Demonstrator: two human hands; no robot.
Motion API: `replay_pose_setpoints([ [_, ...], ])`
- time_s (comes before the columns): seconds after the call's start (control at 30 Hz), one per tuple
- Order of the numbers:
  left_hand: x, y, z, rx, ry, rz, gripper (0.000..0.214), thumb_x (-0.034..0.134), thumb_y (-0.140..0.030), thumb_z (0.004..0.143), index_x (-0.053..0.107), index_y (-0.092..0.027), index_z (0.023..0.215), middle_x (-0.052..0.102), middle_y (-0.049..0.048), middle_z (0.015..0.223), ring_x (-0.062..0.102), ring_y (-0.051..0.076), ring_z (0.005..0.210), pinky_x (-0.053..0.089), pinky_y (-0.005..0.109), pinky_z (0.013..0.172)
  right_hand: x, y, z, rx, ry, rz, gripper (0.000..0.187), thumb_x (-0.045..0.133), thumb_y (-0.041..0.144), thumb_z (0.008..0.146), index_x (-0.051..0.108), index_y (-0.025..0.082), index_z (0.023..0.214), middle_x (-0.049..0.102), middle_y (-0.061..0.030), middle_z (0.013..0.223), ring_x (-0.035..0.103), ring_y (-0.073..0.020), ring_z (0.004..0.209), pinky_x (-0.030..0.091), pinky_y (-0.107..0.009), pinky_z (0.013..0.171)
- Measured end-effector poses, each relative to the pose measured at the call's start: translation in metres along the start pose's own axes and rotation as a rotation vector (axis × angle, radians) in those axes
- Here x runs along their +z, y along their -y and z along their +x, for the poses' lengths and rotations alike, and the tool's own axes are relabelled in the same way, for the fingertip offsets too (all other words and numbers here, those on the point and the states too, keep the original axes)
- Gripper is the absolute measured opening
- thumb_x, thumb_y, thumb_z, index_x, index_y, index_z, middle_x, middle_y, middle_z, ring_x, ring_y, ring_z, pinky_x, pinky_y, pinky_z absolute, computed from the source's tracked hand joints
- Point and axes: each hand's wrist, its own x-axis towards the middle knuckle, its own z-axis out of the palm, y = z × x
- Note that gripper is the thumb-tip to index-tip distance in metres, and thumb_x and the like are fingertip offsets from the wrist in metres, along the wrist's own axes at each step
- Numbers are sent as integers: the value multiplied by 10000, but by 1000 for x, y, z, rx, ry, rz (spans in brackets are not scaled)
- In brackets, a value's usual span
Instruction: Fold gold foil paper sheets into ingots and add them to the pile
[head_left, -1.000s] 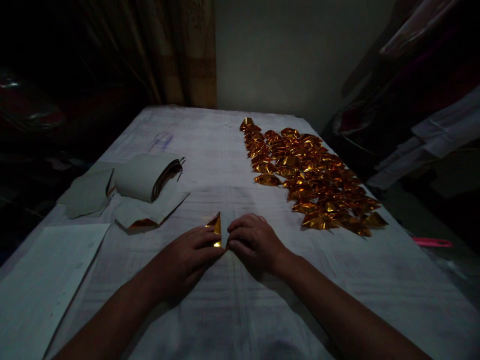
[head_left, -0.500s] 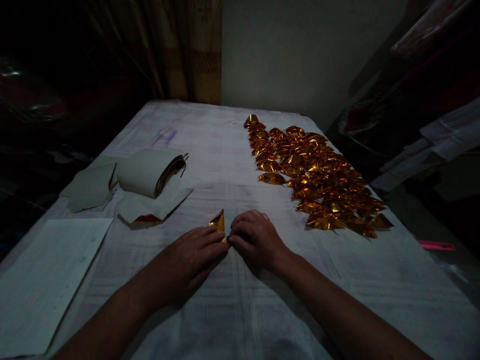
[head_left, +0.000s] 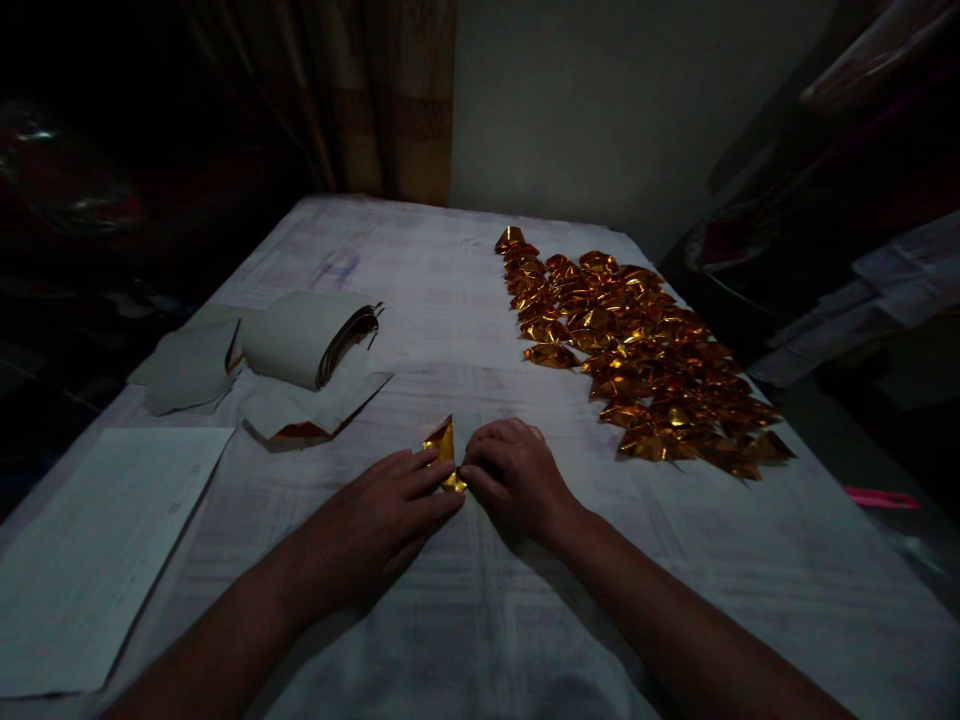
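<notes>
A small piece of gold foil paper (head_left: 441, 440), folded to a pointed shape, lies on the table between my hands. My left hand (head_left: 394, 505) rests over it with the fingers stretched out and flat, covering its lower left part. At its lower right edge, my right hand (head_left: 514, 470) has thumb and fingers pinched together on a corner of the foil. The exact fold under the fingers is partly hidden. To the right, several folded gold foil ingots (head_left: 645, 350) are spread in rows that overlap.
A curved stack of pale-backed sheets (head_left: 300, 335) lies at left, with loose sheets (head_left: 315, 408) beside it. Nearer me is a flat white sheet (head_left: 105, 550). A pale checked cloth (head_left: 480, 620) covers the table. Beyond its right edge is a pink handle (head_left: 881, 497).
The view has shifted slightly. A little more gold shows between my fingertips near the lower corner of the foil. Both hands stay in nearly the same place.
</notes>
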Motion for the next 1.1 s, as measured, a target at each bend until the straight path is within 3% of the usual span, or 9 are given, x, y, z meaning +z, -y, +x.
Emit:
replay_pose_setpoints([
  [0.33,0,-4,0,-26,-20,12,399,507,-114,948,582,-233,1322,611,102,1378,526,290,1322,476,538,1090,2,0,-1,-2,-26,10,119,770,181,819,665,231,795,689,-12,905,589,-209,918,373,-373,829],
  [0.63,0,-6,0,-26,-67,4,404,519,-99,926,605,-236,1297,596,99,1416,506,292,1350,493,535,1077,-1,-2,-4,12,-5,-30,202,801,307,795,634,238,885,686,-43,1013,575,-249,1009,385,-391,859],
  [0.97,3,-4,-2,-29,-55,53,400,537,-109,916,623,-239,1284,599,91,1418,537,308,1323,509,544,1064,-4,-11,0,40,-30,-44,118,754,255,847,637,240,857,676,-31,999,570,-236,1006,380,-381,855],
  [1.1,3,-4,-1,-23,-66,45,391,536,-112,922,621,-235,1284,595,99,1423,526,302,1336,507,538,1065,-2,-7,-3,13,-35,-67,239,812,365,791,634,238,888,667,-46,1034,559,-255,1029,380,-400,870],
])
